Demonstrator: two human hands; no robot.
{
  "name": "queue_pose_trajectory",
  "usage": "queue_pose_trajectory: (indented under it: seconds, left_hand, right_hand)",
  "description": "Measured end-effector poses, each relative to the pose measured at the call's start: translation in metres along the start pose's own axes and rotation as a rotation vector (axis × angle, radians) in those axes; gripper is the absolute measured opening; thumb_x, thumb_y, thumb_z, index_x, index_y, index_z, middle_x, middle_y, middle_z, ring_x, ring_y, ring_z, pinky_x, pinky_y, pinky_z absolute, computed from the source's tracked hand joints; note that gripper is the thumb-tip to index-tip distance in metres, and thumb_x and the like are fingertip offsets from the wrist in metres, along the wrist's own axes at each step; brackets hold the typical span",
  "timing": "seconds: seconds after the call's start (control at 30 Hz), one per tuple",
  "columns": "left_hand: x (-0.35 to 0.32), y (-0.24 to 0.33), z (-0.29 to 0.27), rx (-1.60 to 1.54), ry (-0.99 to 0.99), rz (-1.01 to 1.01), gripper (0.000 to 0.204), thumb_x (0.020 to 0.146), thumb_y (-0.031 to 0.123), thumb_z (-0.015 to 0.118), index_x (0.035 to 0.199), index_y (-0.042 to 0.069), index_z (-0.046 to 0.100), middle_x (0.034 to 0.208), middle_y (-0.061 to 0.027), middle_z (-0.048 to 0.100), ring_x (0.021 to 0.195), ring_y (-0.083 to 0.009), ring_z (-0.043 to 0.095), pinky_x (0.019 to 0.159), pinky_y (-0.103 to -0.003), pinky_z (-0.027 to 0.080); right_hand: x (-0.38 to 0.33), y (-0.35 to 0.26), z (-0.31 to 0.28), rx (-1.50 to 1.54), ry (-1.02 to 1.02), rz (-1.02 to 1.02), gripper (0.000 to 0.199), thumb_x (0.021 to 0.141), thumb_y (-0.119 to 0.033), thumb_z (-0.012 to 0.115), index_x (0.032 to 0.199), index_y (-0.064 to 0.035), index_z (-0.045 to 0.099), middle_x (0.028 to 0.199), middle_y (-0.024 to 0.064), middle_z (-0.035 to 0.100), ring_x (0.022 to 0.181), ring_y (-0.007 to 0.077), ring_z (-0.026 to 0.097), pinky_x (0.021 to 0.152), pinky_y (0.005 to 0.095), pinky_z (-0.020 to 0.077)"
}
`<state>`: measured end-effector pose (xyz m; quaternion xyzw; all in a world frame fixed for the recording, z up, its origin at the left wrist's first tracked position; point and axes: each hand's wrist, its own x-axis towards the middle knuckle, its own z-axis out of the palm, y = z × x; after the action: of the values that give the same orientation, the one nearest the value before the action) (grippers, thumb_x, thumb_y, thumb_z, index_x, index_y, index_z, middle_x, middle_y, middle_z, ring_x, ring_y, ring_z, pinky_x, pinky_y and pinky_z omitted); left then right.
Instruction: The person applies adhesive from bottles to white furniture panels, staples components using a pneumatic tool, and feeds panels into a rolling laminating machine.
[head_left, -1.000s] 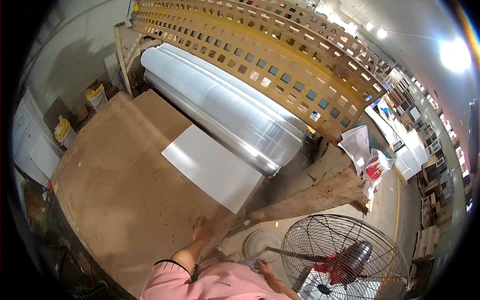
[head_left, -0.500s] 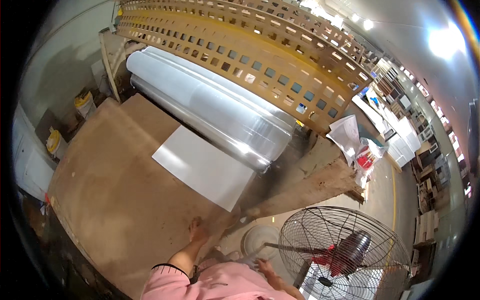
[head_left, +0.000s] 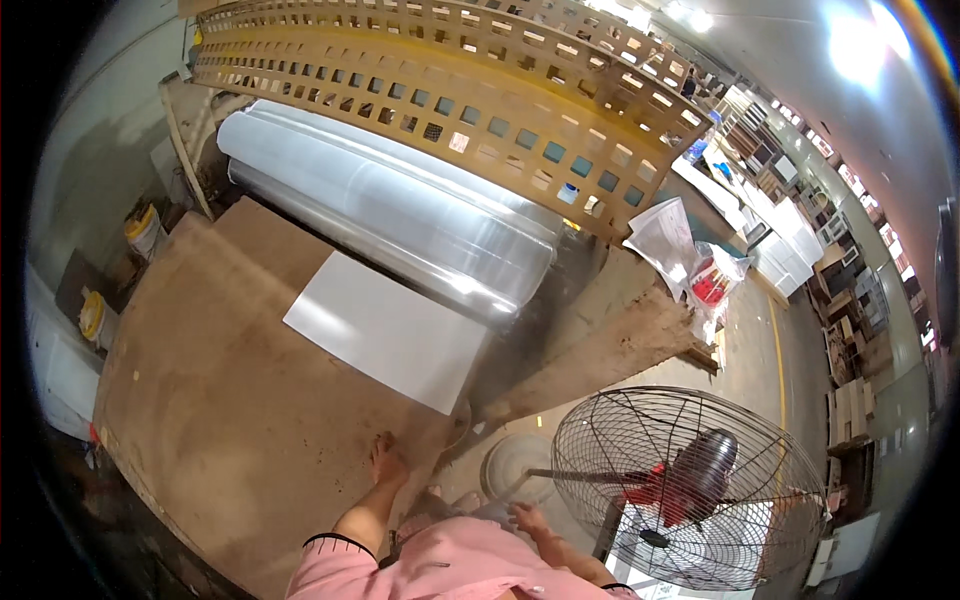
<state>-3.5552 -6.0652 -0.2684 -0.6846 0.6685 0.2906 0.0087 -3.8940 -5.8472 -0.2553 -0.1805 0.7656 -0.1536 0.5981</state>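
Note:
My left hand [head_left: 388, 462] rests on the brown board-topped table [head_left: 250, 400], its fingers stretched out and holding nothing. A flat white sheet [head_left: 385, 330] lies on the table, just beyond that hand and apart from it. Along the table's far side sits a large shiny roller wrapped in clear film [head_left: 390, 205]. My right hand [head_left: 527, 518] hangs low beside my body, near the pole of a caged fan [head_left: 690, 490]. Its fingers are loosely apart, and I see nothing in them.
A yellow-brown perforated metal guard [head_left: 450, 75] spans above the roller. Right of the table are a rough brown slab [head_left: 600, 355] and a clear bag with red items [head_left: 710, 285]. Buckets [head_left: 143, 230] stand by the left wall. The fan's round base [head_left: 515, 468] is on the floor.
The view has shifted a little, so the table, sheet and roller appear farther left. My left hand stays on the table; my right hand remains low near the fan.

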Motion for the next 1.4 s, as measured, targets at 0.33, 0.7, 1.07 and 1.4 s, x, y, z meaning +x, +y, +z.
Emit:
queue_pose_trajectory:
  seconds: [0.33, 0.7, 1.07, 1.4]
  left_hand:
    - [-0.019, 0.031, -0.036, -0.161, 0.002, 0.002, 0.06, 0.095, 0.019, 0.051, 0.153, 0.01, 0.038, 0.163, -0.0107, 0.025, 0.15, -0.0338, 0.023, 0.119, -0.05, 0.024]
    - [-0.011, 0.023, -0.03, -0.151, 0.0, -0.027, 0.045, 0.096, 0.021, 0.053, 0.139, 0.012, 0.056, 0.165, -0.0049, 0.025, 0.152, -0.0301, 0.019, 0.12, -0.05, 0.021]
    - [-0.015, 0.033, -0.034, -0.205, 0.029, -0.062, 0.046, 0.095, 0.019, 0.052, 0.14, 0.013, 0.056, 0.164, -0.0051, 0.027, 0.152, -0.0286, 0.02, 0.121, -0.049, 0.02]
    - [0.004, -0.005, -0.002, -0.296, 0.056, 0.021, 0.044, 0.091, 0.023, 0.058, 0.134, 0.016, 0.06, 0.16, -0.0083, 0.034, 0.15, -0.0307, 0.024, 0.12, -0.048, 0.023]
  right_hand:
    - [0.021, 0.047, -0.006, -0.128, 0.071, -0.213, 0.046, 0.097, -0.034, 0.059, 0.131, -0.004, 0.063, 0.112, 0.0081, 0.071, 0.089, 0.0191, 0.068, 0.065, 0.0311, 0.0508]
    - [-0.023, -0.009, -0.002, -0.014, 0.009, -0.1, 0.048, 0.098, -0.035, 0.058, 0.136, -0.0052, 0.06, 0.126, 0.0104, 0.067, 0.104, 0.0243, 0.066, 0.077, 0.0355, 0.0512]
    - [0.025, 0.037, -0.01, -0.071, 0.074, -0.15, 0.043, 0.097, -0.034, 0.06, 0.132, -0.0091, 0.065, 0.116, 0.0077, 0.069, 0.092, 0.0204, 0.067, 0.063, 0.031, 0.05]
    - [0.026, 0.037, 0.0, -0.346, 0.111, -0.235, 0.044, 0.095, -0.033, 0.058, 0.131, -0.0082, 0.065, 0.111, 0.0061, 0.072, 0.091, 0.019, 0.068, 0.076, 0.0321, 0.0531]
